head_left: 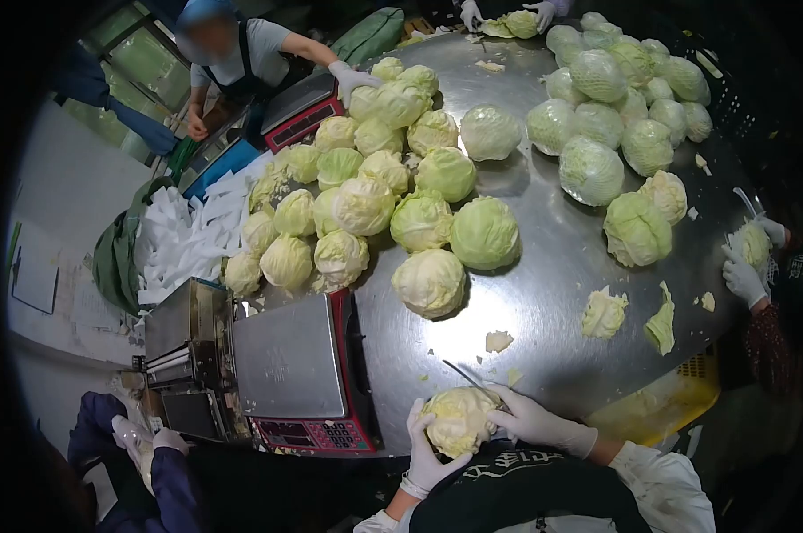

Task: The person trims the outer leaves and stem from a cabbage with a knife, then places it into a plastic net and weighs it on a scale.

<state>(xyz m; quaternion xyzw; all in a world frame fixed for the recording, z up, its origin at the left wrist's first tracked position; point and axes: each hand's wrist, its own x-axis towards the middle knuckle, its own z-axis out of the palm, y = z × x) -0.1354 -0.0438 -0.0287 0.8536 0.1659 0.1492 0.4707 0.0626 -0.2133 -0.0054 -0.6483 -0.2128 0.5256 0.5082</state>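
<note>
Gloved in white, my left hand point(429, 451) is wrapped round the left and lower side of a pale cabbage point(461, 423) at the table's near edge. My right hand point(527, 417) is closed on a knife point(466, 375) at the cabbage's right side; the blade points up and left over the cabbage's top. The knife's handle is hidden in my right hand. A small leaf scrap point(499, 341) lies on the metal table point(526, 306) beyond the cabbage. Farther off sits a loose whole cabbage point(429, 283).
Left stand a red scale point(290, 360) and a wrapping machine point(186, 333). Unwrapped cabbages point(364, 206) fill the middle left, wrapped ones point(591, 171) the back right. A yellow crate point(663, 404) is below the right edge. Co-workers' hands show at back, right point(746, 274) and lower left.
</note>
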